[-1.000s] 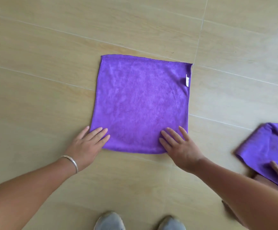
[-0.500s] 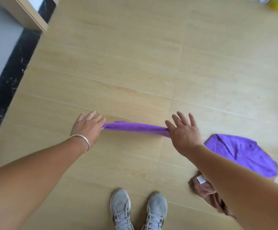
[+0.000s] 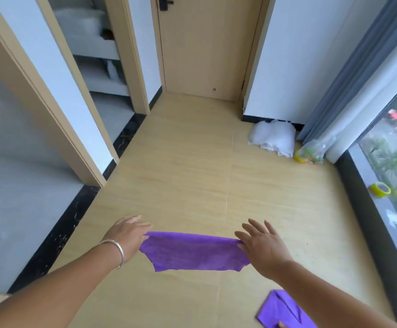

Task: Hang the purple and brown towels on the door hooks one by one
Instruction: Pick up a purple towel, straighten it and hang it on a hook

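A purple towel (image 3: 192, 252) hangs stretched between my two hands above the wooden floor. My left hand (image 3: 128, 235), with a silver bangle on the wrist, pinches its left top corner. My right hand (image 3: 261, 245) pinches the right top corner, the other fingers spread. A second purple towel (image 3: 280, 311) lies on the floor at the bottom right, partly hidden by my right forearm. A closed wooden door (image 3: 204, 43) stands straight ahead at the far end; no hooks show on its visible part. No brown towel is in view.
A door frame (image 3: 50, 102) and an open doorway are on the left. A white bag (image 3: 273, 137) and a clear bag with yellow items (image 3: 310, 155) lie by the right wall. A grey curtain (image 3: 358, 67), a window and a tape roll (image 3: 379, 190) line the right side.
The towel, flat on the floor a second ago, has been picked up by its near corners and now hangs in the air. My view has risen from the floor to the door ahead.
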A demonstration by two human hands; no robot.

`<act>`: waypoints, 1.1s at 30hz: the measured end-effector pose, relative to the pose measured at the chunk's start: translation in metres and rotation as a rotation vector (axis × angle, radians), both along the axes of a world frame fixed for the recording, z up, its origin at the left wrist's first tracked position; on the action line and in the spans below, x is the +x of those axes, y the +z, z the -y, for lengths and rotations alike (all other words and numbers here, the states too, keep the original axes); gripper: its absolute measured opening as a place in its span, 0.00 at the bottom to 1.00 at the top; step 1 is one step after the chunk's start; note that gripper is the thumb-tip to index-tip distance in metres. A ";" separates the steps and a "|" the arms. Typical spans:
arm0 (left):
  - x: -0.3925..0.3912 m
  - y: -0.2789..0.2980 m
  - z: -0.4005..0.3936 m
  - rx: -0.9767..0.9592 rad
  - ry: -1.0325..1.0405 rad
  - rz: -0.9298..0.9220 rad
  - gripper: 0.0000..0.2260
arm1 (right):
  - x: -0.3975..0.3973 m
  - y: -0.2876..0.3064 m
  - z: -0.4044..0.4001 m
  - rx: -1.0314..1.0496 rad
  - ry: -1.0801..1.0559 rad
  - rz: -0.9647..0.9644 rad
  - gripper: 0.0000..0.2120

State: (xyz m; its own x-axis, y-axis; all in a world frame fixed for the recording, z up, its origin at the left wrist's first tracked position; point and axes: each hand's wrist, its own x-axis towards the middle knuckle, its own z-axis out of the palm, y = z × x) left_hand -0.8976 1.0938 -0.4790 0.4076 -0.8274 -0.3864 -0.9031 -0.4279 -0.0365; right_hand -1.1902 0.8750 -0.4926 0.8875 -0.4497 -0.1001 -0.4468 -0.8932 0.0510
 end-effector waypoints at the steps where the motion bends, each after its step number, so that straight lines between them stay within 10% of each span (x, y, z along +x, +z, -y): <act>1: 0.003 0.025 0.001 -0.022 0.007 -0.025 0.17 | -0.001 0.028 0.002 0.003 -0.016 -0.013 0.35; 8: 0.023 0.218 0.010 -0.194 0.125 -0.169 0.15 | 0.023 0.225 0.024 0.048 -0.032 -0.019 0.65; 14: 0.027 0.378 0.007 -0.299 0.084 -0.097 0.14 | 0.034 0.378 0.026 -0.094 0.007 0.083 0.20; 33: 0.014 0.609 -0.027 -0.772 0.084 0.488 0.16 | 0.027 0.624 -0.019 -0.385 -0.112 0.470 0.19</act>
